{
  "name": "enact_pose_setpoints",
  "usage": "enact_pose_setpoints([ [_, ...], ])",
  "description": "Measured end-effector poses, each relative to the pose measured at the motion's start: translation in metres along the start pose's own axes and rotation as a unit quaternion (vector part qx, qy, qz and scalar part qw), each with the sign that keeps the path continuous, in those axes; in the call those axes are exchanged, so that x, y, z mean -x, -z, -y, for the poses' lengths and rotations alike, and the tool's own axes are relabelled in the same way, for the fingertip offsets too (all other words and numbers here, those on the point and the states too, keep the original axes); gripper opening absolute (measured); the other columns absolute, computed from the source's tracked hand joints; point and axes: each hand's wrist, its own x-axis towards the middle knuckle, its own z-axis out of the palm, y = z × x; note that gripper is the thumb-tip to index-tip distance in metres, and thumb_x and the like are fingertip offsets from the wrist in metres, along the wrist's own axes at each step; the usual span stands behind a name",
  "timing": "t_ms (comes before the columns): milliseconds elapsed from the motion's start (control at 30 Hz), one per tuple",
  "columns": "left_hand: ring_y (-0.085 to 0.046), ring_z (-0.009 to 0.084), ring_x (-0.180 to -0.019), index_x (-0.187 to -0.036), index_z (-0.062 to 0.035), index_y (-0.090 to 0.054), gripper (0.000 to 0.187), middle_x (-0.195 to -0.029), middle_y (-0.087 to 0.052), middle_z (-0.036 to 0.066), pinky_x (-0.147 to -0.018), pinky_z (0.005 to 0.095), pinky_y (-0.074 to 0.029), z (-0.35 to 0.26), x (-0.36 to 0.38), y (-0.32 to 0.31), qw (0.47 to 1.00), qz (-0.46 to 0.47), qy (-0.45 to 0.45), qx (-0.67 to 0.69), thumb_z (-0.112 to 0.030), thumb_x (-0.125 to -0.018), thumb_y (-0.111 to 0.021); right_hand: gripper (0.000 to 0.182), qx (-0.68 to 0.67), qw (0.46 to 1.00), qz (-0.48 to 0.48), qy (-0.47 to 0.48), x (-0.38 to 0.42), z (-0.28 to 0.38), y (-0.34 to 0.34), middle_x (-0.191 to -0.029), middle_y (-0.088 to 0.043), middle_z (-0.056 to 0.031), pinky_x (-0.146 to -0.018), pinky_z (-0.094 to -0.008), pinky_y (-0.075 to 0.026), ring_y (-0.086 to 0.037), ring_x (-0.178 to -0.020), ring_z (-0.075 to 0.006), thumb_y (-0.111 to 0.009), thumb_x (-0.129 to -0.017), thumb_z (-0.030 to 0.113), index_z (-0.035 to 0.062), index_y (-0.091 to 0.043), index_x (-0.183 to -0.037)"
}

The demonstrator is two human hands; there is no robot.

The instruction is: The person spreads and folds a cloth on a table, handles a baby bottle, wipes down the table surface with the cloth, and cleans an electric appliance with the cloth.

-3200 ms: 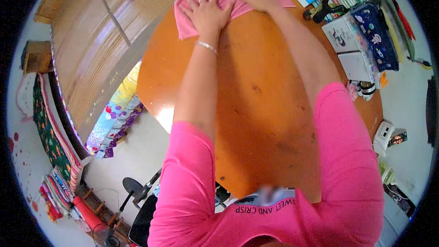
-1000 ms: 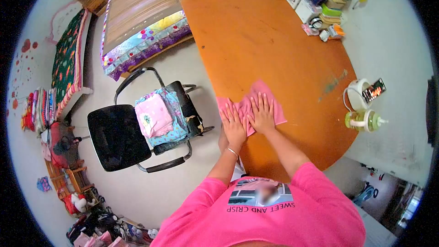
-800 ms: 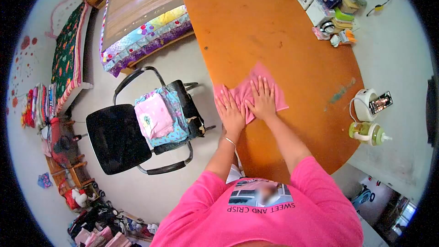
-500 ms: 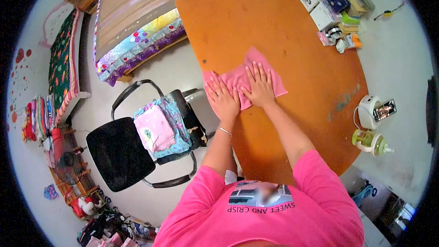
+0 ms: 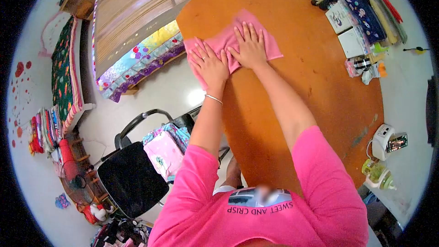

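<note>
A pink cloth [image 5: 260,25] lies spread on the orange-brown wooden table [image 5: 292,91]. My left hand [image 5: 211,66] presses flat on the cloth's left part, near the table's left edge, with its fingers spread. Part of the cloth hangs over that edge. To the right, my right hand [image 5: 250,48] also lies flat on the cloth, fingers apart. The two thumbs are close to each other. Neither hand is closed on anything.
A black chair [image 5: 132,178] holding folded clothes [image 5: 163,153] stands left of the table. Books, boxes and a dark pencil case [image 5: 366,16] line the right edge, with a phone [image 5: 397,142] and a green bottle [image 5: 378,174] lower down. A bed [image 5: 141,55] is at upper left.
Both hands and the cloth have moved forward along the table, away from my body. The arms are stretched out further, and the view has shifted.
</note>
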Motion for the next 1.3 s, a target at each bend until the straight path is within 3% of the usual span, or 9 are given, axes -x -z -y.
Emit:
enact_pose_setpoints([
  [300, -0.016, 0.0466, -0.14, -0.145, -0.0008, -0.032, 0.073, -0.155, -0.021, 0.018, -0.111, 0.0607, -0.011, -0.015, -0.109, -0.051, 0.999, -0.009, -0.031, 0.009, -0.051, -0.093, -0.041, 0.072, 0.014, 0.999, -0.019, -0.038, -0.091, -0.013, -0.023, -0.154, -0.025, -0.0149, -0.114, -0.0572, -0.007, -0.018, -0.143, -0.0328, -0.043, -0.089, 0.056, 0.0137, -0.033, -0.147],
  [400, -0.02, 0.045, -0.139, -0.145, -0.0039, -0.033, 0.074, -0.154, -0.023, 0.016, -0.11, 0.0623, -0.015, -0.027, -0.133, -0.061, 0.999, -0.013, -0.036, -0.01, -0.056, -0.093, -0.037, 0.067, 0.034, 0.999, -0.024, 0.013, -0.111, -0.032, -0.024, -0.154, -0.025, -0.0116, -0.114, -0.054, -0.011, -0.021, -0.143, -0.0299, -0.04, -0.091, 0.055, 0.0185, -0.032, -0.147],
  [567, -0.019, 0.0448, -0.14, -0.146, -0.0065, -0.034, 0.079, -0.154, -0.025, 0.018, -0.11, 0.0621, -0.012, -0.057, -0.156, -0.076, 1.0, -0.019, -0.014, -0.001, -0.062, -0.09, -0.037, 0.068, 0.052, 0.998, 0.013, 0.024, -0.134, -0.085, -0.023, -0.157, -0.021, -0.0072, -0.115, -0.0534, -0.013, -0.018, -0.144, -0.0285, -0.038, -0.092, 0.058, 0.022, -0.028, -0.149],
  [700, -0.019, 0.0437, -0.14, -0.146, -0.0045, -0.032, 0.083, -0.154, -0.024, 0.017, -0.11, 0.0626, -0.01, -0.085, -0.148, -0.081, 0.997, -0.036, -0.064, 0.02, -0.065, -0.089, -0.034, 0.073, 0.048, 0.999, -0.015, 0.014, -0.124, -0.123, -0.02, -0.157, -0.021, -0.0066, -0.115, -0.0517, -0.011, -0.017, -0.144, -0.0277, -0.038, -0.09, 0.065, 0.0229, -0.028, -0.149],
  [767, -0.022, 0.0414, -0.14, -0.145, -0.0028, -0.033, 0.081, -0.152, -0.028, 0.018, -0.111, 0.0587, -0.014, -0.103, -0.133, -0.097, 0.995, -0.042, -0.084, 0.017, -0.062, -0.089, -0.04, 0.069, 0.067, 0.998, -0.01, 0.01, -0.107, -0.138, -0.011, -0.156, -0.021, -0.0055, -0.116, -0.0501, -0.013, -0.02, -0.144, -0.0266, -0.039, -0.091, 0.061, 0.0244, -0.028, -0.149],
  [833, -0.016, 0.0427, -0.142, -0.146, -0.0036, -0.031, 0.076, -0.154, -0.024, 0.016, -0.112, 0.0605, -0.009, -0.125, -0.108, -0.113, 0.984, -0.02, -0.135, 0.111, -0.055, -0.091, -0.037, 0.068, 0.076, 0.997, 0.005, 0.001, -0.082, -0.156, -0.004, -0.156, -0.021, -0.0055, -0.116, -0.0487, -0.014, -0.019, -0.144, -0.0267, -0.039, -0.092, 0.059, 0.024, -0.028, -0.149],
  [900, -0.012, 0.0431, -0.143, -0.147, -0.0043, -0.029, 0.072, -0.156, -0.021, 0.015, -0.112, 0.061, -0.005, -0.156, -0.078, -0.103, 0.974, 0.013, -0.152, 0.168, -0.05, -0.092, -0.034, 0.068, 0.071, 0.997, -0.015, -0.013, -0.051, -0.178, 0.003, -0.156, -0.021, -0.0064, -0.115, -0.0507, -0.012, -0.018, -0.144, -0.0269, -0.04, -0.092, 0.057, 0.0226, -0.027, -0.149],
  [1000, -0.011, 0.0424, -0.143, -0.147, -0.0036, -0.031, 0.07, -0.155, -0.021, 0.018, -0.113, 0.0591, -0.004, -0.189, -0.018, -0.04, 0.974, 0.021, -0.192, 0.119, -0.046, -0.091, -0.038, 0.067, 0.07, 0.997, -0.013, -0.041, 0.012, -0.194, 0.027, -0.156, -0.021, -0.0071, -0.116, -0.0512, -0.01, -0.019, -0.144, -0.0276, -0.041, -0.093, 0.054, 0.0205, -0.027, -0.149],
  [1300, -0.006, 0.04, -0.144, -0.148, -0.0019, -0.026, 0.077, -0.156, -0.016, 0.018, -0.115, 0.0555, 0.001, -0.166, 0.147, 0.034, 0.962, 0.114, -0.229, 0.091, -0.053, -0.092, -0.037, 0.066, 0.053, 0.991, 0.025, -0.117, 0.212, -0.143, 0.082, -0.156, -0.021, -0.0088, -0.116, -0.0521, -0.007, -0.016, -0.145, -0.0289, -0.041, -0.094, 0.047, 0.0167, -0.024, -0.15],
])
